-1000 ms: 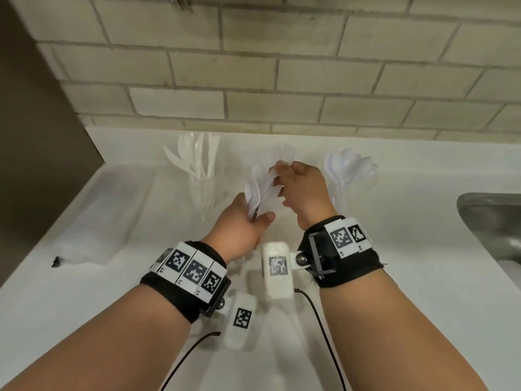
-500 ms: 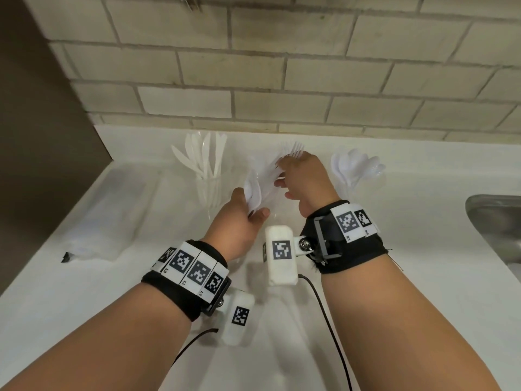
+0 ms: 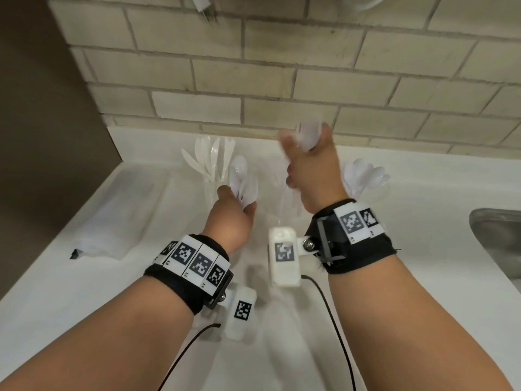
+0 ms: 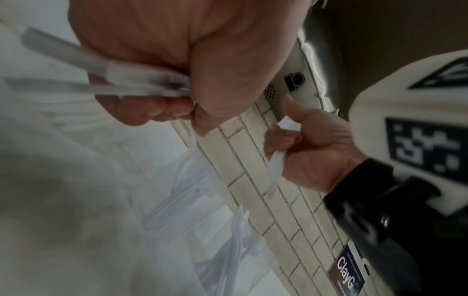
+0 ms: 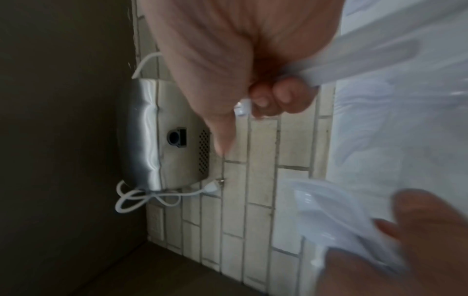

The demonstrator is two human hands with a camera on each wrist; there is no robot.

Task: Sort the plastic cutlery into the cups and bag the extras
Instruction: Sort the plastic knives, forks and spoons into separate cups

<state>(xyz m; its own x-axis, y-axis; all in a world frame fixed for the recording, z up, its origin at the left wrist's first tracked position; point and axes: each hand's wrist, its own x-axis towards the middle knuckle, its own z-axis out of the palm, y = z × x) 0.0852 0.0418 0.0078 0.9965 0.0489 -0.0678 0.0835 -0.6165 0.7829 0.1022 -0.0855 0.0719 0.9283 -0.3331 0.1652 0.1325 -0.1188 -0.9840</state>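
My left hand (image 3: 238, 206) grips a small bundle of white plastic spoons (image 3: 243, 182) by the handles, bowls up, just right of the clear cup of knives (image 3: 212, 165). My right hand (image 3: 306, 153) is raised higher, near the wall, fingers curled round blurred white cutlery (image 3: 308, 136) that looks like forks. Below it stands a clear middle cup (image 3: 284, 200) with white handles inside. A cup of spoons (image 3: 363, 176) stands to the right. In the left wrist view my fingers (image 4: 157, 109) clamp the handles (image 4: 131, 82). The right wrist view shows the held cutlery (image 5: 354, 60).
A clear plastic bag (image 3: 121, 215) lies on the white counter (image 3: 423, 249) at the left. A steel sink (image 3: 496, 244) is at the right edge. A tiled wall (image 3: 282, 80) backs the cups, with a steel wall unit (image 5: 152, 140) and white cable above.
My right hand has drawn the forks out of the left hand's bundle and lifted them up and to the right. The left hand keeps only spoons.
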